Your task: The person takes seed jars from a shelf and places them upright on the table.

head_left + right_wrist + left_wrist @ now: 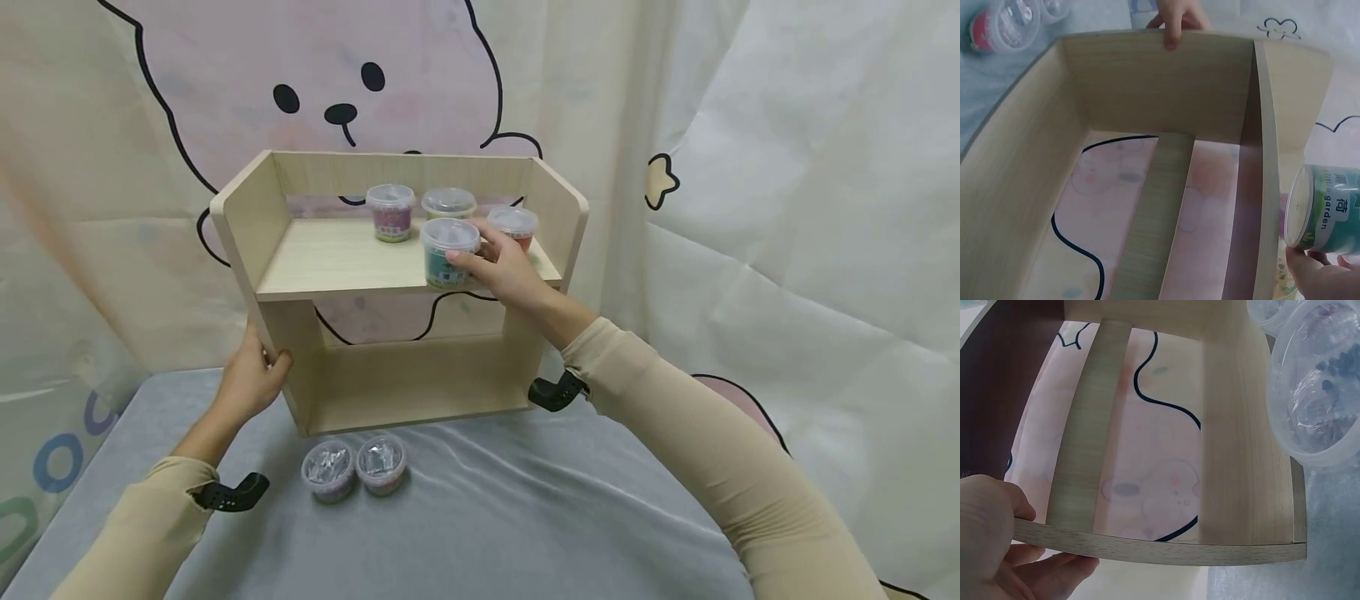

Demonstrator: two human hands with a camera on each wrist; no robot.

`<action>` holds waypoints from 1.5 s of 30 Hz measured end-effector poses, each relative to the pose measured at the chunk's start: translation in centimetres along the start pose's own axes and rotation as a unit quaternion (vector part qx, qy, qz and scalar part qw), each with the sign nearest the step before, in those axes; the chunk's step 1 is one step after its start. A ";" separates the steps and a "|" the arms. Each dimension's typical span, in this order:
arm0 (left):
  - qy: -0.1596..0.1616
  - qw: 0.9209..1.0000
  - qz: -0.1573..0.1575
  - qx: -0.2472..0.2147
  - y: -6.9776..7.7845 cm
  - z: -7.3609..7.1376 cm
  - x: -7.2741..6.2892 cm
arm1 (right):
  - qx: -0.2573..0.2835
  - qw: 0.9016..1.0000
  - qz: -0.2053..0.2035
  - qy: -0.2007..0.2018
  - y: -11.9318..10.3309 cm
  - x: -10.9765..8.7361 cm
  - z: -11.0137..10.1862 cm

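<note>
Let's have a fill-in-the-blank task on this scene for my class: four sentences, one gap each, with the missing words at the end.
1. In the head view, the left hand grips the wooden shelf unit on its ____ side.
2. The right hand holds a teal tub printed with the English words "little ____".
3. Besides the held one, the upper board carries ____ other tubs.
4. On the cloth before the unit stand ____ lidded tubs.

Missing words: left; garden; three; two.
</note>
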State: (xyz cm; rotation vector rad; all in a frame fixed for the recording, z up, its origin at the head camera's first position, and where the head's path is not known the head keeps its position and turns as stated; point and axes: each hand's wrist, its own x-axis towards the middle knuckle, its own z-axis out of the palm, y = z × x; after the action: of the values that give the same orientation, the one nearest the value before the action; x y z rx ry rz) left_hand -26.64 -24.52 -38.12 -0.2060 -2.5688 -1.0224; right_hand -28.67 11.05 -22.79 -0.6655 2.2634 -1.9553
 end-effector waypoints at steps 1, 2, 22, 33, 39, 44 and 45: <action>-0.001 1.000 0.000 -0.002 0.0 0.0 -0.1 | 0.000 1.000 -0.003 -0.004 0.0 -0.3 0.0; -0.002 1.000 -0.002 -0.003 0.0 0.0 -0.1 | 0.000 1.000 -0.003 -0.008 0.0 -0.6 0.1; -0.007 1.000 -0.003 -0.003 -0.2 -0.3 -0.5 | 0.020 0.998 0.001 -0.058 1.8 -4.3 0.2; 0.008 1.000 0.001 0.002 -0.1 -0.2 -0.6 | 0.029 0.998 0.018 -0.057 4.7 -5.8 0.4; 0.016 1.000 0.002 0.007 -0.1 0.1 -0.3 | 0.048 0.997 0.020 -0.056 5.8 -6.4 0.6; 0.016 1.000 0.002 0.006 -0.1 0.1 -0.2 | 0.060 0.996 0.028 -0.053 6.9 -6.8 1.0; 0.014 1.000 0.001 0.005 -0.1 0.1 -0.2 | 0.062 0.996 0.029 -0.054 7.2 -6.9 1.0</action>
State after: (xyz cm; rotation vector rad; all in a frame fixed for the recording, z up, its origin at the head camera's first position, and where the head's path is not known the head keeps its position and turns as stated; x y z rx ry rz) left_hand -26.47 -24.46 -38.34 -0.1901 -2.5472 -1.0036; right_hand -24.05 13.34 -31.37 -0.6663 2.0572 -1.9628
